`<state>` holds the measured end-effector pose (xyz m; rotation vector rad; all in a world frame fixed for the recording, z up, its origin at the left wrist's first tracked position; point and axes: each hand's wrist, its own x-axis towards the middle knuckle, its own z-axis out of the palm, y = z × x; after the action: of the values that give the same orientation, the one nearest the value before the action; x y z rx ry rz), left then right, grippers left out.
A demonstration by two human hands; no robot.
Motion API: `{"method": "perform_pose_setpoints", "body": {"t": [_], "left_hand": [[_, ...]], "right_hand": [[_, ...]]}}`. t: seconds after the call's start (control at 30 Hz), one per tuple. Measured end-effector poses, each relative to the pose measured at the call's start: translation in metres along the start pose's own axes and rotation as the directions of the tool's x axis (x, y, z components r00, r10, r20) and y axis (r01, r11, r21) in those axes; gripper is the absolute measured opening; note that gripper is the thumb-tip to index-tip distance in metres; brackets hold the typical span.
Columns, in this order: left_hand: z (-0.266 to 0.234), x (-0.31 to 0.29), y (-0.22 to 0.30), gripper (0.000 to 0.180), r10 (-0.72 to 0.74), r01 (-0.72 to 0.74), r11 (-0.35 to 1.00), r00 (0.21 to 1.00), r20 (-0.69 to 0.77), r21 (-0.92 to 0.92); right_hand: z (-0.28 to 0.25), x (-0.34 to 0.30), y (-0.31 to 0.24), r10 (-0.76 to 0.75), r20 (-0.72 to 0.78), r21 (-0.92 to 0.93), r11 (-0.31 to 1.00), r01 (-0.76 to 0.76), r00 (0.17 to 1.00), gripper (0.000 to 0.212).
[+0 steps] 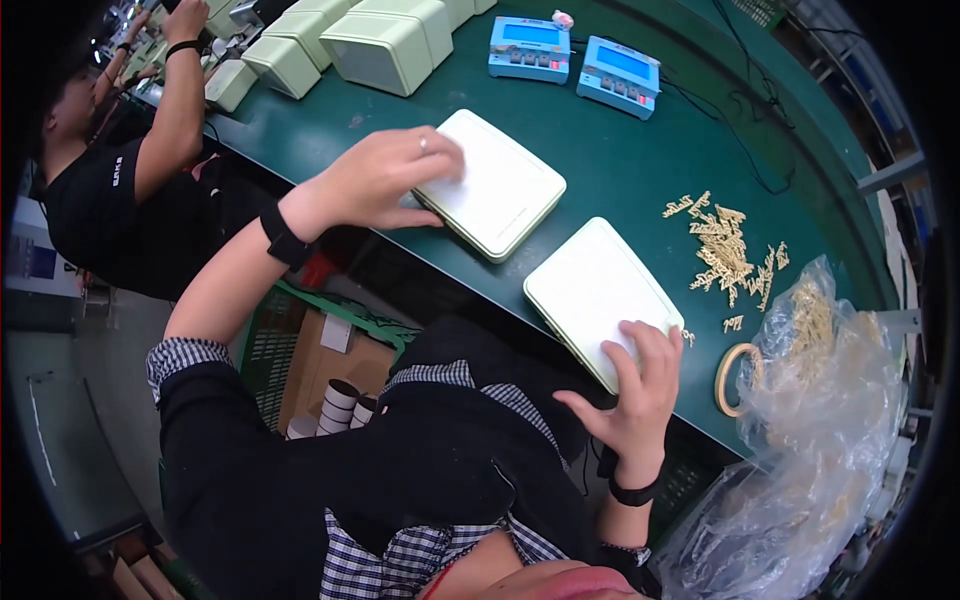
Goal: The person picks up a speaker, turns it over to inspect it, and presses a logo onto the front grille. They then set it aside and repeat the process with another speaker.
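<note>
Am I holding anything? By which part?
No firm grip shows: left hand at the left edge of the left box, right hand at the lower-right edge of the right box.

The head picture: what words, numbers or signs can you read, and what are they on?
Co-worker's black sleeve: pale letters, which I won't copy out.
Gold pieces: shaped like joined-up letters; I won't copy those either.
Left blue box: tiny marks on its front, too small to read.
Right blue box: the same, too small.
Left pale case: a faint mark on top, too small.
</note>
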<state>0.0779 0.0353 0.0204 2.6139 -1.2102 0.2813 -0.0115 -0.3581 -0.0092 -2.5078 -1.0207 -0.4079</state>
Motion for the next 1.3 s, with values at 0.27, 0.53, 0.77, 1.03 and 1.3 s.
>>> {"method": "perform_pose_setpoints", "body": {"t": [0.27,0.53,0.77,1.03,1.3], "left_hand": [[-0.012,0.064,-0.019,0.092,0.038,-0.042,0.999,0.955,0.295,0.008],[-0.006,0.047,-0.008,0.094,0.128,-0.130,0.991,0.982,0.137,0.006],[0.004,0.025,-0.003,0.087,0.177,-0.167,0.981,0.979,-0.104,0.094],[0.005,0.026,-0.004,0.086,0.173,-0.167,0.984,0.976,-0.130,0.058],[0.004,0.026,-0.002,0.085,0.160,-0.153,0.986,0.979,-0.130,0.063]], "right_hand": [[-0.017,0.059,-0.012,0.338,0.294,-0.136,0.941,-0.311,0.894,0.108],[-0.009,0.080,-0.002,0.301,0.283,-0.072,0.953,-0.293,0.911,0.114],[-0.001,0.089,0.005,0.248,0.251,-0.030,0.968,-0.248,0.936,0.110],[0.001,0.088,0.002,0.253,0.227,-0.035,0.967,-0.252,0.940,0.115],[-0.001,0.089,-0.002,0.314,0.275,-0.067,0.949,-0.308,0.909,0.119]]}}
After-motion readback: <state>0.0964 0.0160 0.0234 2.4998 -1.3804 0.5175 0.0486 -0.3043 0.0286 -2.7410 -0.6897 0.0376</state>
